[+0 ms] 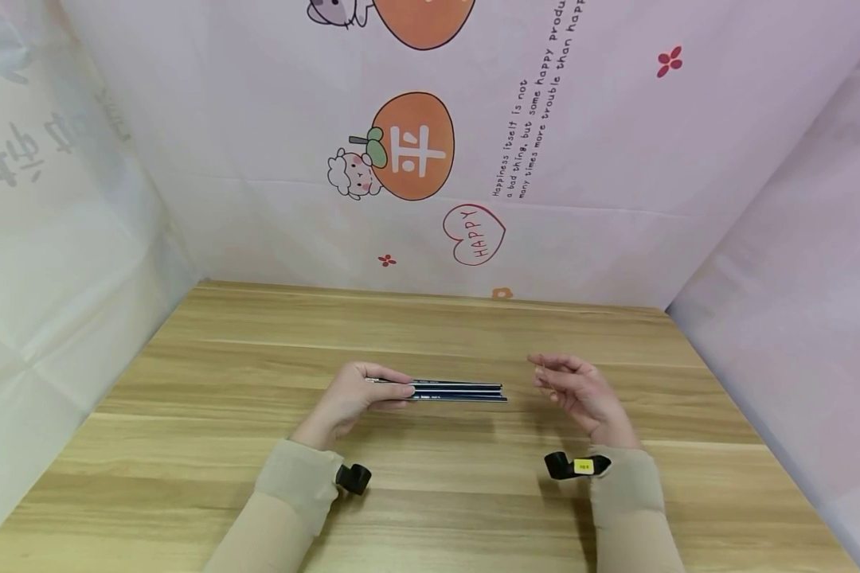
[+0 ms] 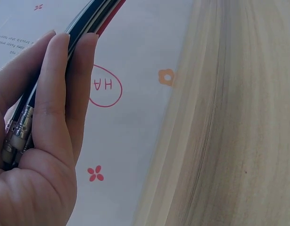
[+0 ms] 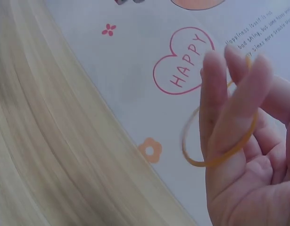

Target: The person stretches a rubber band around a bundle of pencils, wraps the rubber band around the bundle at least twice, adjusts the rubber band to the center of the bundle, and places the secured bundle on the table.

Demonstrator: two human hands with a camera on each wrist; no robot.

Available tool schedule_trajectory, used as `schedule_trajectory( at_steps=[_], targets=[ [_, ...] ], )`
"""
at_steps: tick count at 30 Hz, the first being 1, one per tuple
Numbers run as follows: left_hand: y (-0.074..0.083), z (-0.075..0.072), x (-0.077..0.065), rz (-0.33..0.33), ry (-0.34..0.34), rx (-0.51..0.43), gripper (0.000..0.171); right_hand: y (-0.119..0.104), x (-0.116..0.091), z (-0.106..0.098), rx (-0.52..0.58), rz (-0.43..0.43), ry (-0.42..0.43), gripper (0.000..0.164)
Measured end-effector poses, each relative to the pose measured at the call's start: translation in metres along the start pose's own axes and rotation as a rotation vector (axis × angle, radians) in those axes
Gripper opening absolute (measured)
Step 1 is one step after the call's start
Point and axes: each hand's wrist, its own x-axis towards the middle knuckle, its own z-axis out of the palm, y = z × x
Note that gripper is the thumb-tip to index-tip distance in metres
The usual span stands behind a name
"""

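Observation:
In the head view my left hand [image 1: 358, 395] grips a small bundle of dark pencils [image 1: 462, 391] by one end, thumb on the near side. The bundle lies sideways above the table, its free ends toward my right hand. Metal ferrules with erasers [image 2: 21, 129] show beside the palm in the left wrist view, and a red strip runs along one edge of the bundle. My right hand [image 1: 579, 390] is a short gap to the right of the pencils. A yellow rubber band [image 3: 197, 164] loops about its bent fingers, as the right wrist view shows.
Under both hands is a wood-grain table [image 1: 444, 509]. A white printed sheet [image 1: 258, 239] with cartoon fruit and lettering rises behind its far edge. Pale sheets also hang at the left [image 1: 57, 263] and right [image 1: 795, 278]. Each wrist wears a band with a small black camera.

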Motion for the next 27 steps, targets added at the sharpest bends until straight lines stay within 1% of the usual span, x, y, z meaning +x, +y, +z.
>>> schedule_trajectory(
  at_steps=[3,6,9,13,20,23,25,27],
  targets=[
    [0.001,0.0,-0.001,0.003,0.002,-0.005,0.03,0.0,0.0,0.004,-0.028,0.002,0.014,0.022],
    [0.001,0.001,-0.001,0.004,0.0,-0.012,0.03,-0.001,0.0,0.007,-0.061,0.0,0.009,0.017],
    [0.001,0.0,-0.001,0.007,-0.002,-0.018,0.031,-0.001,0.001,0.009,-0.093,-0.008,-0.004,0.019],
    [0.0,-0.001,0.0,0.007,-0.001,-0.025,0.03,0.0,0.003,0.011,-0.114,-0.025,-0.043,0.027],
    [-0.001,-0.002,0.0,0.006,0.009,-0.036,0.03,0.005,0.008,0.017,-0.106,-0.044,-0.099,0.027],
    [0.0,-0.002,0.0,0.003,0.015,-0.05,0.031,0.007,0.01,0.019,-0.085,-0.057,-0.151,0.03],
    [0.002,-0.002,0.0,0.003,0.019,-0.054,0.032,0.008,0.011,0.021,-0.051,-0.065,-0.197,0.033],
    [0.003,-0.001,-0.001,0.0,0.023,-0.051,0.035,0.008,0.011,0.023,-0.022,-0.064,-0.226,0.033]
  ],
)
